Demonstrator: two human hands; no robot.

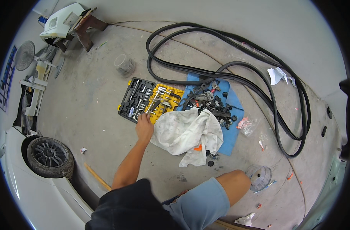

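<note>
My left hand [145, 128] reaches over the near edge of an opened socket set case. Its fingers are drawn together at the silver end of a black-handled tool [155, 105]; the exact kind is too small to tell. The case has a dark half [126, 102] on the left and a yellow half [177, 92] on the right, both holding silver sockets and tools. A crumpled white cloth [177, 132] lies right of my hand, covering part of the yellow half. My right hand is out of sight.
A blue cloth [236, 130] carries loose bolts, clips and black parts. Long black rubber strips [274, 103] loop across the floor behind it. A clear tub [124, 66] stands beyond the case, another [259, 177] by my knee. At left are a car wheel [50, 156] and wooden stick [97, 176].
</note>
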